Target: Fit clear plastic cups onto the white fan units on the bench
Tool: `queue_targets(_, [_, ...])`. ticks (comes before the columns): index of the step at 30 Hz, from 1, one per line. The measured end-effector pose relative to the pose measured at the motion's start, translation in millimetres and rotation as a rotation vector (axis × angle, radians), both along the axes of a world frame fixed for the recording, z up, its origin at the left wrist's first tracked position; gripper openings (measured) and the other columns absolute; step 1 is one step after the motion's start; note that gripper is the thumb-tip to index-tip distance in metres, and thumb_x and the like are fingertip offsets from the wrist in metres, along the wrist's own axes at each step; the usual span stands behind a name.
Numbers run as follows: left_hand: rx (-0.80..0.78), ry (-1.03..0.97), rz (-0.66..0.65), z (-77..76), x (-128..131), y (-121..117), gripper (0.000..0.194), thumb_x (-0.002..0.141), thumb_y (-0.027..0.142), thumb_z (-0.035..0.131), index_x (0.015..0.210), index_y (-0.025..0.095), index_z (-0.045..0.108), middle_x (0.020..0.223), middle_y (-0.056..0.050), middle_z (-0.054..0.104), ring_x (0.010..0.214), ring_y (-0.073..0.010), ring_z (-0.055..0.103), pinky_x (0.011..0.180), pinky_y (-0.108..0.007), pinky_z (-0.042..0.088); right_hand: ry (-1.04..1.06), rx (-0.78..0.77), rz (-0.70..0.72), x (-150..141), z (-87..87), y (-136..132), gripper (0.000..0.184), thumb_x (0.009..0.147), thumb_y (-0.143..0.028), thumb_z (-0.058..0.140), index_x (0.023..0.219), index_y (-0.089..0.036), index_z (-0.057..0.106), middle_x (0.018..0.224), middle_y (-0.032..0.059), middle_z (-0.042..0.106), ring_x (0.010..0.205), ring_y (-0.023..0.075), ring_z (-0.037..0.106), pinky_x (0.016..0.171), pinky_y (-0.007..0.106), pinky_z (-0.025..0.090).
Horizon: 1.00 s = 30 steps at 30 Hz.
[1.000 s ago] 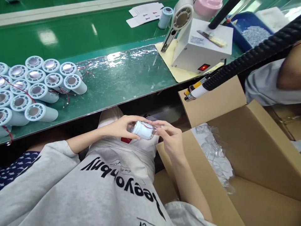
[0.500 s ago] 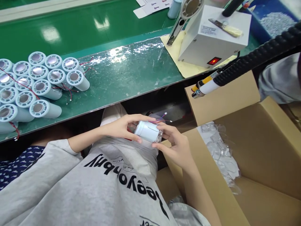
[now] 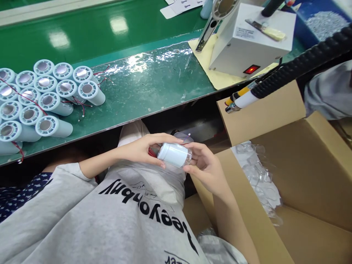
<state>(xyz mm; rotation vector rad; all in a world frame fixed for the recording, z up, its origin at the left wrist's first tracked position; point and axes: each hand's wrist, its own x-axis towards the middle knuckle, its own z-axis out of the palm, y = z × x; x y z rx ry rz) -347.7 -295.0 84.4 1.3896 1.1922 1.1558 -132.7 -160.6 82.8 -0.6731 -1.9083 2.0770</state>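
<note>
Above my lap lies a light blue cylinder (image 3: 173, 154), held sideways between both hands. My left hand (image 3: 147, 148) wraps its left end, thumb below and fingers above. Red wires (image 3: 151, 152) show beside that palm. At the cylinder's right end sits a clear plastic cover (image 3: 189, 156), and my right hand (image 3: 205, 163) is closed around it with thumb and fingers. A thin wire with a small white connector (image 3: 189, 135) sticks up behind the cylinder. The fingertips on the far side are hidden.
Several similar blue cylinders (image 3: 45, 125) with wires stand on the green bench (image 3: 143, 88) at left. A white box-shaped device (image 3: 247, 47) with a lit red switch stands at right. Below it, an open carton (image 3: 308, 176) contains clear plastic pieces (image 3: 257, 168). A black hose (image 3: 302, 60) crosses above the carton.
The right fingers have shifted slightly from the cylinder's upper side toward its clear end. The wires behind it stick out less. My left hand keeps its hold, almost unmoved.
</note>
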Motion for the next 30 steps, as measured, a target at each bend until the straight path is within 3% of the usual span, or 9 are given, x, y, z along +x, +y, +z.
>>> queue_targets(17, [0.017, 0.029, 0.006, -2.0, -0.8, -3.2, 0.068, 0.077, 0.027, 0.086, 0.141, 0.032, 0.063, 0.150, -0.012, 0.061, 0.139, -0.0312, 0.057, 0.107, -0.043, 0.054, -0.119, -0.311, -0.005, -11.1, -8.3, -3.8, 0.060, 0.071, -0.073, 0.080, 0.098, -0.025, 0.058, 0.078, -0.0022, 0.066, 0.055, 0.0153, 0.066, 0.050, 0.030, 0.062])
queue_targets(30, [0.034, 0.041, 0.001, -1.1, -0.2, -4.0, 0.067, 0.078, 0.026, 0.085, 0.141, 0.031, 0.064, 0.151, -0.011, 0.060, 0.143, -0.0297, 0.054, 0.117, -0.046, 0.046, -0.181, -0.431, 0.065, -18.0, -10.7, -11.9, 0.068, 0.071, -0.091, 0.060, 0.087, -0.026, 0.049, 0.060, -0.0037, 0.063, 0.039, 0.0148, 0.057, 0.034, 0.026, 0.046])
